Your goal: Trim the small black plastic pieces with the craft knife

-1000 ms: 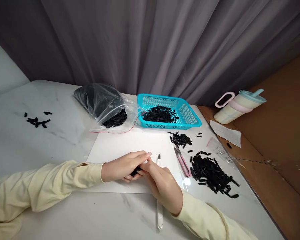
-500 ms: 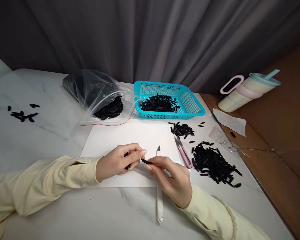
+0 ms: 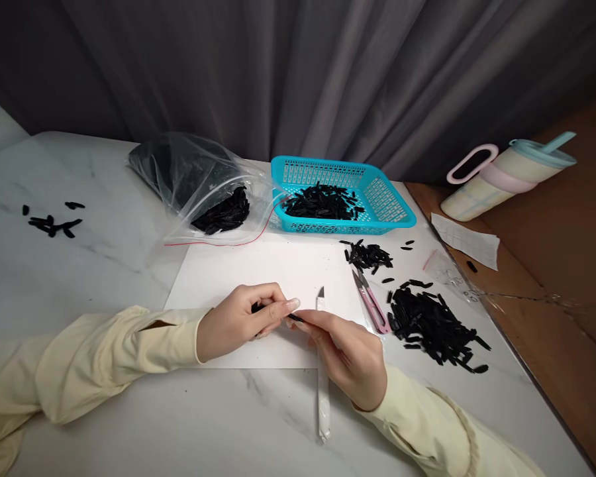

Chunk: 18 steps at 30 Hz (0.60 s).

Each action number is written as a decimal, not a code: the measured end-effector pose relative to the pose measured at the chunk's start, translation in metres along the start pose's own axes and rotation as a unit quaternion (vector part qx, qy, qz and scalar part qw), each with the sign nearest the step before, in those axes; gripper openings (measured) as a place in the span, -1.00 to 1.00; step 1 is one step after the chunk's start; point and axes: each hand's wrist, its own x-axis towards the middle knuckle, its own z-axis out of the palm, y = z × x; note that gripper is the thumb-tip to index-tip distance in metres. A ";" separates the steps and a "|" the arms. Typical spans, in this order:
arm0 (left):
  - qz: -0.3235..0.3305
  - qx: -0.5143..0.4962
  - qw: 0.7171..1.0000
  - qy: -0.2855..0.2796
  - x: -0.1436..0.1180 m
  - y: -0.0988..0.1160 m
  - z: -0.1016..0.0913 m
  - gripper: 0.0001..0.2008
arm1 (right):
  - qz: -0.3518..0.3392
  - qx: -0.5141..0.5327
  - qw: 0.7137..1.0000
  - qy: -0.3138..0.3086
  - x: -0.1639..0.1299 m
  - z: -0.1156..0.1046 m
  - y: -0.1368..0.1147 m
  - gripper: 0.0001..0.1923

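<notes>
Half a second on, both hands have drawn back together over the white sheet [image 3: 258,271], closing the small gap that had opened between them. Left hand [image 3: 238,321], fingers curled together, pinches one end of a small black strip [image 3: 294,318]; right hand [image 3: 350,354] clamps the other end between thumb and forefinger, so the strip sits at the near middle of the sheet, between the two sets of fingertips. Under the right hand lies a white craft knife [image 3: 322,397], its blade tip pointing far, beside pink thread snips [image 3: 372,308] to the right. Farther right spreads a heap of black strips [image 3: 434,324], with a smaller cluster [image 3: 370,255] beyond it. At the far edge stand a turquoise basket [image 3: 392,209] holding more strips and an open zip bag [image 3: 203,192] with another batch; a few loose pieces [image 3: 49,222] lie far left on the marble table [image 3: 104,265]. A lidded tumbler [image 3: 506,179] lies tipped at far right. Handling so slim a piece looks best done with a firm pinch close to each end, wrists resting on the sheet, clear of the knife blade.
</notes>
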 end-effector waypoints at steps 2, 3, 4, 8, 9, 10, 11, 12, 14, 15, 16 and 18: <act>0.004 0.008 1.000 0.004 0.000 0.000 0.000 -0.67 | -0.009 -0.006 1.000 -0.006 0.000 0.000 0.000 -0.77; 0.005 0.011 1.000 0.005 0.000 0.000 0.001 -0.66 | -0.013 -0.010 1.000 -0.007 -0.001 0.000 0.001 -0.77; 0.005 0.013 1.000 0.005 0.000 0.000 0.001 -0.66 | -0.016 -0.015 1.000 -0.006 -0.001 0.000 0.001 -0.78; -0.003 0.010 1.000 0.000 -0.001 -0.001 0.001 -0.66 | -0.022 -0.031 0.999 -0.004 -0.001 0.000 0.002 -0.81; -0.006 0.008 1.000 -0.002 -0.001 -0.001 0.001 -0.66 | -0.025 -0.033 0.999 -0.004 -0.001 0.001 0.002 -0.81; -0.009 0.007 1.000 -0.002 -0.001 -0.001 0.001 -0.65 | -0.028 -0.034 0.999 -0.004 -0.001 0.001 0.002 -0.82; -0.010 0.006 1.000 -0.002 -0.001 -0.001 0.001 -0.64 | -0.029 -0.035 0.999 -0.004 -0.001 0.001 0.002 -0.82; -0.011 0.006 1.000 0.000 -0.001 -0.001 0.001 -0.64 | -0.030 -0.034 0.999 -0.004 -0.001 0.002 0.002 -0.83; -0.012 0.004 1.000 0.003 0.000 0.000 0.001 -0.63 | -0.032 -0.031 0.999 -0.001 -0.001 0.002 0.002 -0.83; -0.012 0.002 1.000 0.005 0.000 0.000 0.001 -0.63 | -0.031 -0.028 0.999 0.000 -0.001 0.003 0.002 -0.84; -0.013 -0.001 1.000 0.006 0.000 0.000 0.001 -0.63 | -0.031 -0.025 0.999 0.002 -0.001 0.003 0.002 -0.85; -0.014 -0.003 1.000 0.008 0.000 0.001 0.001 -0.63 | -0.027 -0.022 0.999 0.004 0.000 0.003 0.000 -0.87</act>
